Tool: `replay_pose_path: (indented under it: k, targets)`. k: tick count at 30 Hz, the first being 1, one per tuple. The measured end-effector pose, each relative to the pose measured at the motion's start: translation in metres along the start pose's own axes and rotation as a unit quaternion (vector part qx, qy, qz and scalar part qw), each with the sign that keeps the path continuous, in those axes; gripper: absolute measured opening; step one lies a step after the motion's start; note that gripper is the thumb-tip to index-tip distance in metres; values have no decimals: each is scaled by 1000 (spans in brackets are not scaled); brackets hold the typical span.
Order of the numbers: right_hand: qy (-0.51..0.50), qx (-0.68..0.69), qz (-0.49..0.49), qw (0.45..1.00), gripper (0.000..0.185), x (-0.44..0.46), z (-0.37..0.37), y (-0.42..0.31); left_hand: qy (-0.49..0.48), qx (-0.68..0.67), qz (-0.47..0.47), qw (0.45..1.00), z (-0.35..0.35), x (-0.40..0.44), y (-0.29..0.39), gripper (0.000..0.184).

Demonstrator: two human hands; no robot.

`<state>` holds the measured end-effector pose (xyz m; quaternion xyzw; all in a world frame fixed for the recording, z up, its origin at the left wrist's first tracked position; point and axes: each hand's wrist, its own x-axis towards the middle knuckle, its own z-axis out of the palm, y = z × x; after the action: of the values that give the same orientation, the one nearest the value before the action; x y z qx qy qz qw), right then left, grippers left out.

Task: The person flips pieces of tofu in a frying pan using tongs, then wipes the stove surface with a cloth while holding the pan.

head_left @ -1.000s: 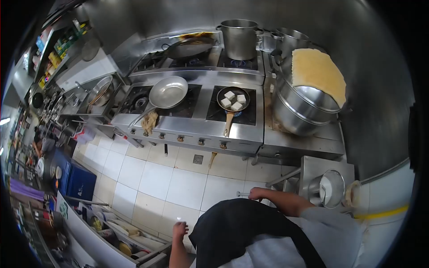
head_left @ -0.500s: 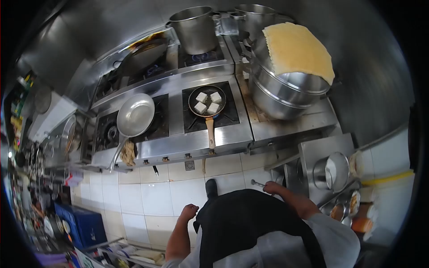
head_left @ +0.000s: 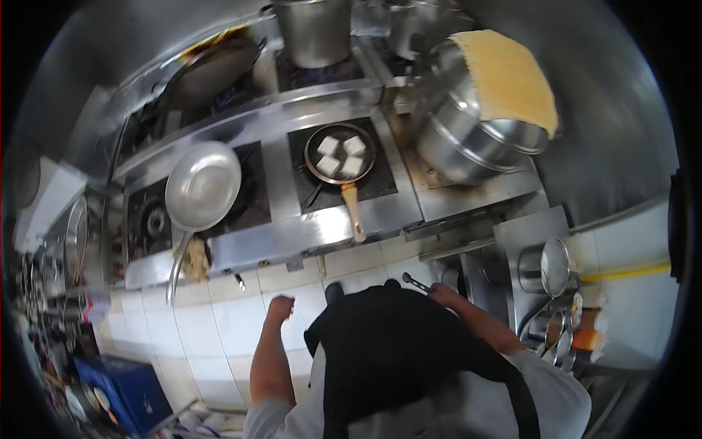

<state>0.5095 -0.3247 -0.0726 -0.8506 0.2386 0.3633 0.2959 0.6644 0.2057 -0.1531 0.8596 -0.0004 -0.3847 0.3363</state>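
My right hand (head_left: 443, 295) is closed around a slim utensil (head_left: 417, 282), held low in front of my apron. Its rounded end points left; the fist hides the rest, so its kind is unclear. Well to the left, my left hand (head_left: 281, 306) hangs over the floor with loosely curled fingers and nothing visible in them. Ahead on the front burner sits a frying pan (head_left: 340, 130) with a wooden-coloured handle (head_left: 354, 212) turned towards me. Several white blocks (head_left: 329, 145) lie spaced apart in it. Neither hand touches the pan.
An empty metal pan (head_left: 203, 186) stands on the left burner, with a tan cloth (head_left: 195, 260) by its handle. A tall stockpot (head_left: 313, 33) is behind. At right, a large steel pot (head_left: 461, 146) carries a yellow sheet (head_left: 510, 77). Containers (head_left: 553, 267) stand to my right.
I have come closer to the stove, and the view has shifted. My left hand has swung outwards to the left. The utensil stays in my right hand; the white blocks keep their places.
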Motion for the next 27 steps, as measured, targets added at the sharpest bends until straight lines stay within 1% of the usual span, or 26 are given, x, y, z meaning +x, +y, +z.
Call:
replay_pose_path:
  k: [1, 2, 3, 4, 5, 6, 7, 8, 9, 10, 12, 14, 15, 16, 17, 18, 19, 20, 22, 24, 25, 26, 27]
  targets:
    - [-5, -9, -82, 997, 32, 20, 6, 16, 46, 115, 119, 985, 5, 2, -4, 8]
    - [-18, -18, -171, 985, 34, 34, 11, 20, 121, 237, 222, 938, 11, 3, -7, 6]
    - [-38, 60, -229, 971, 37, 19, 1, 6, 117, 146, 162, 969, 18, 1, -5, 13]
    - [-18, -19, -97, 995, 42, 13, -9, -19, 123, 44, 101, 986, 24, -3, -2, 20]
    - [-55, -17, -100, 993, 44, 30, -11, -12, 141, -56, 44, 988, 31, -6, 2, 27]
    - [-28, -13, -156, 987, 45, 56, 0, 13, 159, -51, -15, 986, 21, -26, 33, 27]
    - [0, -11, -211, 977, 46, 79, 8, 34, 275, -31, -23, 961, 7, -43, 53, 28]
    - [-5, -8, -200, 980, 46, 72, 6, 39, 378, -6, -27, 925, -3, -53, 63, 30]
    - [-16, -12, -179, 984, 46, 72, 4, 40, 444, 2, -8, 896, -27, -61, 68, 32]
    - [-28, -16, -151, 988, 46, 61, -2, 33, 506, 10, 15, 862, -56, -63, 68, 34]
    - [-43, -38, -95, 994, 46, 35, -15, 17, 572, 88, 55, 814, -122, -71, 72, 41]
    - [-50, -53, -59, 996, 46, 10, -24, 6, 654, 199, 17, 730, -174, -56, 54, 47]
    - [-50, -51, -49, 996, 46, -3, -26, 1, 661, 239, 74, 707, -203, -51, 46, 56]
    - [-47, -44, -40, 997, 46, -17, -30, -4, 580, 179, -46, 793, -223, -46, 40, 66]
    - [-40, 35, -62, 997, 47, -40, -34, -10, 573, 180, -63, 797, -240, -32, 32, 74]
    - [-25, 47, -37, 998, 47, -38, -24, 7, 587, 192, -68, 784, -247, -8, 10, 75]
    - [-22, 95, -44, 994, 44, -19, -8, 33, 520, 144, -114, 834, -250, -14, 41, 68]
    - [-22, 140, -57, 988, 42, -11, -3, 53, 558, 197, -93, 801, -241, 1, 38, 60]
    - [-14, 136, -36, 990, 41, -34, -9, 45, 584, 262, -53, 767, -209, 7, 69, 54]
    - [-20, 120, -23, 992, 40, -45, -10, 45, 571, 263, 54, 776, -161, 16, 101, 50]
    - [-26, 115, -18, 993, 39, -48, -10, 48, 557, 252, 101, 785, -130, 24, 111, 52]
    - [-34, 108, -13, 993, 39, -52, -11, 52, 523, 243, 149, 803, -102, 20, 139, 54]
    - [-43, 99, -11, 994, 38, -54, -13, 55, 472, 224, 163, 837, -76, 21, 169, 53]
